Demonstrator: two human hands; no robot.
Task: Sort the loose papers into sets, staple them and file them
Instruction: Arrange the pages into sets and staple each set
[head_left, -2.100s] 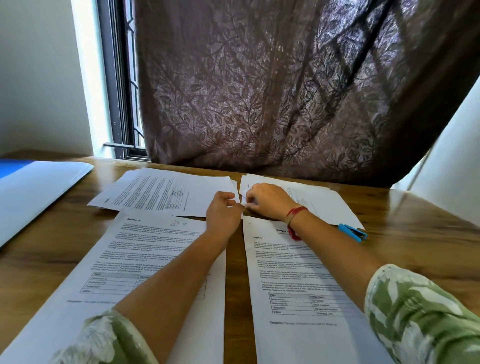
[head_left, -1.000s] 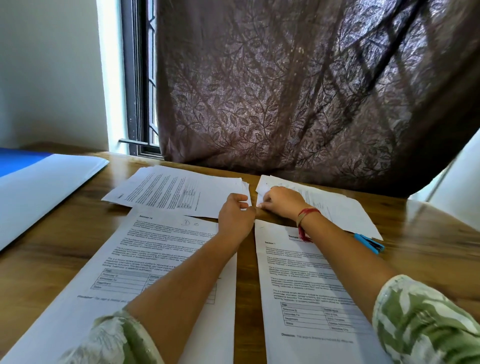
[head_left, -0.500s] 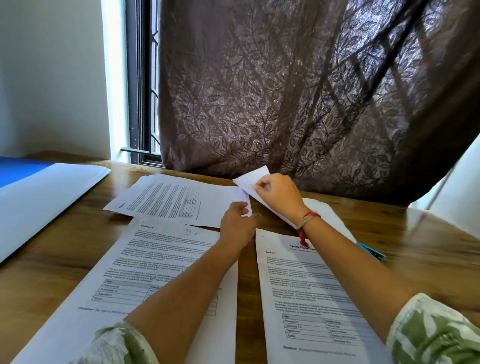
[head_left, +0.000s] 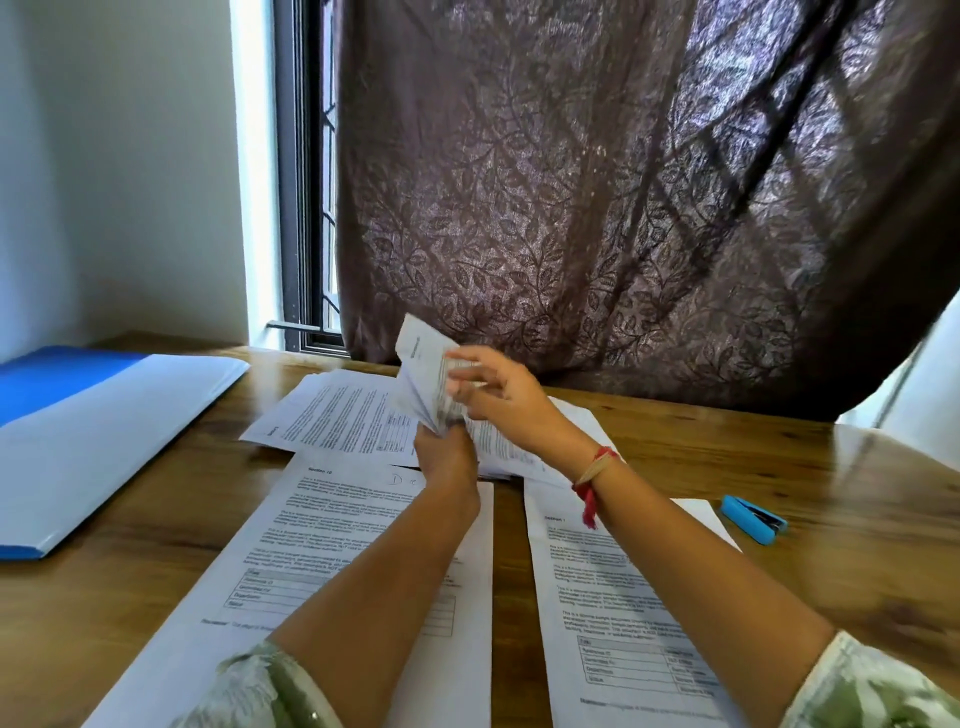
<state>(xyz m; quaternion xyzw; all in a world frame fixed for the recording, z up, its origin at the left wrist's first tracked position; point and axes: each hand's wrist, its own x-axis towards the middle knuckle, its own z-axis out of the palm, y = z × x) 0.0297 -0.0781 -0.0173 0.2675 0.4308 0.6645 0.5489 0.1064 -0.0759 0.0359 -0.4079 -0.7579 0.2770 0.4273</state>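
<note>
Both hands (head_left: 467, 415) lift a blurred sheet (head_left: 423, 364), its print unreadable.

White papers (head_left: 363, 545) with black print and little grey-lined tables all over my brown woodgrain table (head_left: 857, 493). Stapler (head_left: 753, 519) is bright light blue with a dark bit on top. Folder (head_left: 93, 441) is white with blue showing behind. My sleeves (head_left: 872, 686) are green and white floral, wrist thread (head_left: 592, 483) is red, and the curtain (head_left: 597, 208) is purplish brown with a leafy vine pattern.
</note>
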